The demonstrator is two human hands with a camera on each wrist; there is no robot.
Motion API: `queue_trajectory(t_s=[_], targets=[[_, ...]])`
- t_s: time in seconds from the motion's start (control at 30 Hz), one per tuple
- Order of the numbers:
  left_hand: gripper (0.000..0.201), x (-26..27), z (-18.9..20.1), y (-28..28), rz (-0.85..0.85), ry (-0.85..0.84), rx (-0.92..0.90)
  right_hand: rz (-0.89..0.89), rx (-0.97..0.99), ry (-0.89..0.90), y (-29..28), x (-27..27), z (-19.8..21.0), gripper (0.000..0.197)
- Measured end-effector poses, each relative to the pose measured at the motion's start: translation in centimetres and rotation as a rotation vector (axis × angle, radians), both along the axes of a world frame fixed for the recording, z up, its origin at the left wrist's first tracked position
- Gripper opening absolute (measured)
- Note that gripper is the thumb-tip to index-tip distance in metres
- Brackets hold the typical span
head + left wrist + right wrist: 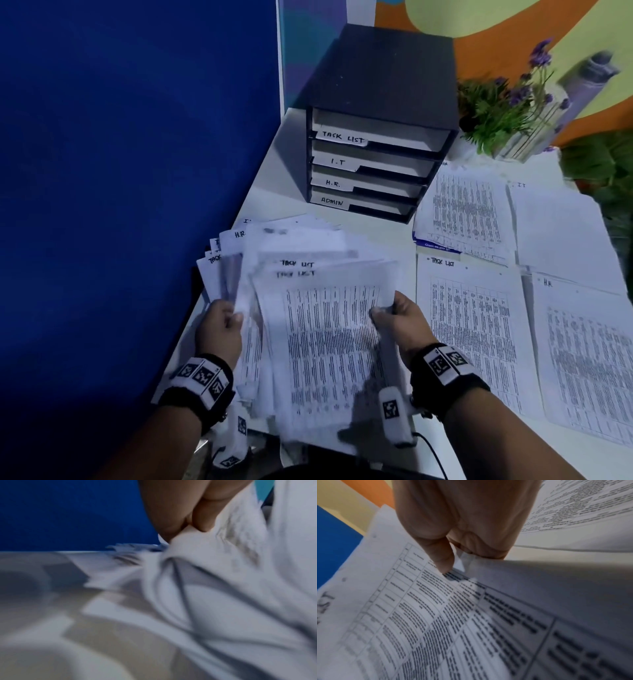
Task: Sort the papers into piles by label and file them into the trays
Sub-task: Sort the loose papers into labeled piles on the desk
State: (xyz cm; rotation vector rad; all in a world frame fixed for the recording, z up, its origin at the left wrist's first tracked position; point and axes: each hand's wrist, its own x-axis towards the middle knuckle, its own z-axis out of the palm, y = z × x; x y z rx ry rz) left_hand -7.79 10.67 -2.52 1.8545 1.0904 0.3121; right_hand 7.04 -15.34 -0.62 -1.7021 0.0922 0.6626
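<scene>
A loose, fanned stack of papers (318, 329) is held above the near left part of the white desk (263, 192), printed tables facing up; the two top sheets read "TASK LIST", and sheets marked "H.R" and "TASK" stick out at the far left of the fan. The left hand (219, 330) grips the stack's left edge, thumb on top and fingers curled under; the left wrist view shows its fingers (173, 524) pinching crumpled sheet edges, blurred. The right hand (399, 323) pinches the right edge of the top sheet, thumb (440, 555) pressed on the printed face, other fingers folded beneath. Both wrists carry black bands with square coded markers. To the right, four sorted piles lie flat on the desk, side by side and just touching or overlapping at the edges: a near pile labelled "TASK LIST" (476, 329), a pile labelled "H.R" (589, 356) at the near right, a far pile (466, 212) whose label I cannot read, and a pile labelled "I.T" (561, 233) at the far right. Beyond the held stack stands a black tray unit (380, 116) with four slots, labelled top to bottom TASK LIST, I.T, H.R., ADMIN. A potted plant with purple flowers (510, 102) sits right of the unit. A blue partition (137, 171) borders the desk's left side.
</scene>
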Motion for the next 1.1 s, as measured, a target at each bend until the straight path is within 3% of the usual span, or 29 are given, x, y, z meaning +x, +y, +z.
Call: queue_trajectory(t_s=[0.17, 0.27, 0.37, 0.5, 0.53, 0.6, 0.63, 0.67, 0.77, 0.87, 0.97, 1.1], targets=[[0.029, 0.7, 0.0, -3.2, -0.132, -0.054, -0.261, -0.109, -0.030, -0.026, -0.1, 0.5, -0.4, 0.026], [0.024, 1.1, 0.0, -3.5, -0.136, -0.018, -0.265, -0.118, -0.128, -0.069, -0.4, 0.7, -0.4, 0.034], [0.015, 1.3, 0.7, -3.7, -0.133, -0.030, -0.336, -0.070, -0.170, -0.078, -0.4, 0.7, -0.5, 0.032], [0.041, 2.2, 1.8, -4.7, -0.346, 0.015, -0.268, -0.040, -0.149, -0.128, 0.3, 0.4, 0.4, 0.018], [0.045, 2.6, 2.1, -4.8, -0.353, 0.000, -0.242, -0.048, -0.123, -0.117, 0.4, 0.6, 1.0, 0.027], [0.044, 3.3, 3.1, -4.6, -0.325, -0.065, -0.217, -0.062, -0.065, -0.111, 0.0, 1.3, 1.8, 0.069], [0.044, 3.8, 3.9, -4.5, -0.293, -0.113, -0.216, -0.065, -0.036, -0.119, -0.3, 1.7, 2.4, 0.077], [0.043, 4.3, 4.8, -4.4, -0.273, -0.169, -0.215, -0.091, 0.023, -0.144, -0.5, 1.8, 3.5, 0.073], [0.021, 5.7, 8.2, -4.4, -0.228, -0.298, -0.124, -0.142, 0.196, -0.384, 0.1, 2.0, 7.4, 0.039], [0.001, 6.4, 11.1, -4.5, -0.194, -0.497, -0.049, -0.148, 0.307, -0.697, 1.1, 1.0, 10.4, 0.038], [0.018, 6.2, 11.7, -4.4, -0.167, -0.640, -0.105, -0.124, 0.397, -0.847, 1.2, -0.5, 11.0, 0.049], [0.025, 5.3, 10.5, -5.1, -0.151, -0.611, -0.147, -0.073, 0.303, -0.906, 0.5, -1.8, 8.9, 0.054]])
